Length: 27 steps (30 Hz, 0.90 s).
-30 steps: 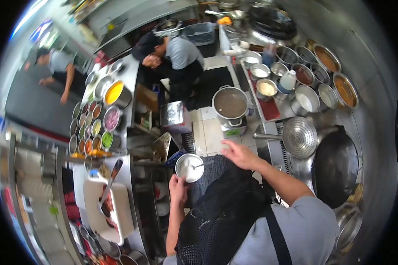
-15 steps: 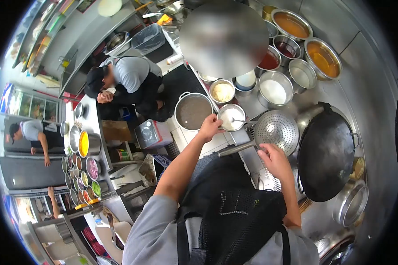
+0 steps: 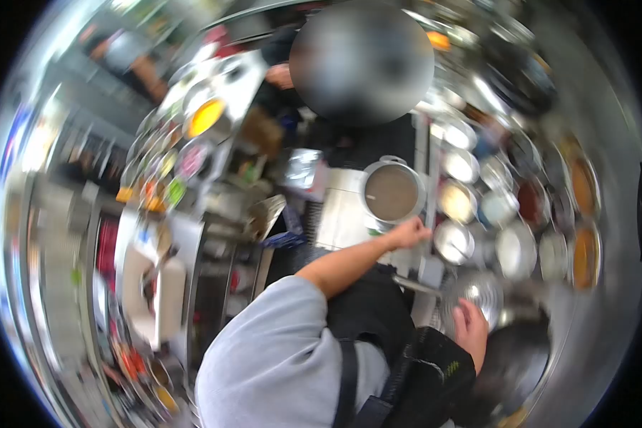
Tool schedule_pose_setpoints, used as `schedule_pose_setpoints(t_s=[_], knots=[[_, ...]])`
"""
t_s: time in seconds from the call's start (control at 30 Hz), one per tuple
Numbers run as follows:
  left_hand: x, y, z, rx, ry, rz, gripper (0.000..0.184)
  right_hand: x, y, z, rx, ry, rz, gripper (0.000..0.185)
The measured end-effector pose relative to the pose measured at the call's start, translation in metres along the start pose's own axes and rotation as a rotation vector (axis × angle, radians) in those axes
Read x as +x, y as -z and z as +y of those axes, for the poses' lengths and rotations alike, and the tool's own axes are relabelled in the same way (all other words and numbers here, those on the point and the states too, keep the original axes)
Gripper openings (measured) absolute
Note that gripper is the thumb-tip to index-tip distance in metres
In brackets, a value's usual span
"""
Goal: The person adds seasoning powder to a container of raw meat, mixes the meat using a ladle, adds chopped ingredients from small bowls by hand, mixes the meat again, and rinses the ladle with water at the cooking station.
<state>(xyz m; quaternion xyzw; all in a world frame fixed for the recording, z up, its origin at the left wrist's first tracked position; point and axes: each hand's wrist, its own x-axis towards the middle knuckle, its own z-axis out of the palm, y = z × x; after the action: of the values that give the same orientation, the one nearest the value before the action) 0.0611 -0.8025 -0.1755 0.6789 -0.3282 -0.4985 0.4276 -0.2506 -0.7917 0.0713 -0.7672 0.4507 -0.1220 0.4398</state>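
My left hand (image 3: 408,232) is beside the left edge of a small metal bowl of white contents (image 3: 454,241), its blurred fingers curled in with nothing visible in them. A thin gap seems to part it from the rim. A spoon rests in that bowl. My right hand (image 3: 471,329) is held over the right part of a perforated strainer (image 3: 449,298), fingers apart and holding nothing. Left of the bowls, a large pot of brownish liquid (image 3: 391,192) stands low by the floor. Above the spoon bowl is another with pale yellow contents (image 3: 456,202).
A dark wok (image 3: 513,364) sits at the lower right. Pots of sauce (image 3: 585,255) line the right side. A counter at the left holds ingredient tins and a yellow-filled pot (image 3: 207,118). A white tub (image 3: 172,299) lies lower left. Co-workers (image 3: 132,60) are at the top.
My left hand has gone from holding the white-filled bowl over the floor to beside it among the other bowls, and has come off its rim. My right hand has moved over the strainer.
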Motion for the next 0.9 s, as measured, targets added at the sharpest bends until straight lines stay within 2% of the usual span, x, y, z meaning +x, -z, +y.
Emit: schedule_pose_setpoints(t_s=[0.03,0.07,0.1,0.17,0.23,0.3,0.37,0.4,0.43,0.5,0.53,0.57,0.6,0.67,0.7,0.77,0.83,0.9], knots=[[-0.011,0.017,-0.007,0.244,-0.049,0.073,0.051,0.011,0.000,-0.006,-0.048,0.057,-0.027,0.030],[-0.020,0.037,-0.027,0.339,-0.130,0.066,0.052,0.026,0.002,-0.014,-0.069,0.113,-0.097,0.030],[-0.037,0.057,-0.044,0.332,-0.127,0.093,0.048,0.041,0.000,-0.025,-0.068,0.126,-0.162,0.030],[-0.093,0.109,-0.061,0.467,-0.037,0.103,0.037,0.080,-0.010,-0.029,-0.108,0.254,-0.236,0.029],[-0.141,0.149,-0.117,0.549,0.108,0.310,0.030,0.109,-0.028,-0.084,-0.184,0.407,-0.324,0.029],[-0.225,0.182,-0.154,0.418,0.082,0.538,0.028,0.135,-0.055,-0.127,-0.308,0.653,-0.366,0.029],[-0.314,0.194,-0.169,0.277,0.344,0.780,0.031,0.164,-0.095,-0.152,-0.365,0.865,-0.393,0.027],[-0.356,0.199,-0.189,0.215,0.408,0.837,0.032,0.158,-0.117,-0.183,-0.372,0.887,-0.450,0.026],[-0.398,0.194,-0.214,0.192,0.383,1.012,0.027,0.146,-0.137,-0.217,-0.377,0.904,-0.530,0.026],[-0.480,0.176,-0.255,0.030,0.504,1.196,0.028,0.130,-0.188,-0.255,-0.408,1.107,-0.611,0.027],[-0.517,0.159,-0.266,-0.075,0.564,1.313,0.028,0.107,-0.212,-0.274,-0.371,1.145,-0.658,0.028],[-0.546,0.140,-0.306,-0.095,0.577,1.414,0.029,0.093,-0.239,-0.284,-0.333,1.157,-0.749,0.028],[-0.575,0.122,-0.311,-0.187,0.677,1.506,0.030,0.071,-0.259,-0.303,-0.383,1.136,-0.864,0.027],[-0.622,0.091,-0.346,-0.508,0.713,1.555,0.028,0.031,-0.296,-0.333,-0.444,1.162,-1.056,0.026],[-0.640,0.088,-0.341,-0.520,0.709,1.567,0.028,0.015,-0.314,-0.347,-0.449,1.177,-1.062,0.026],[-0.675,0.078,-0.332,-0.837,0.609,1.767,0.024,-0.019,-0.346,-0.373,-0.472,1.292,-1.099,0.026],[-0.707,0.090,-0.348,-0.905,0.425,1.903,0.021,-0.049,-0.376,-0.403,-0.469,1.420,-1.053,0.025],[-0.750,0.118,-0.325,-1.010,0.253,2.000,0.023,-0.080,-0.409,-0.435,-0.475,1.574,-0.961,0.025]])
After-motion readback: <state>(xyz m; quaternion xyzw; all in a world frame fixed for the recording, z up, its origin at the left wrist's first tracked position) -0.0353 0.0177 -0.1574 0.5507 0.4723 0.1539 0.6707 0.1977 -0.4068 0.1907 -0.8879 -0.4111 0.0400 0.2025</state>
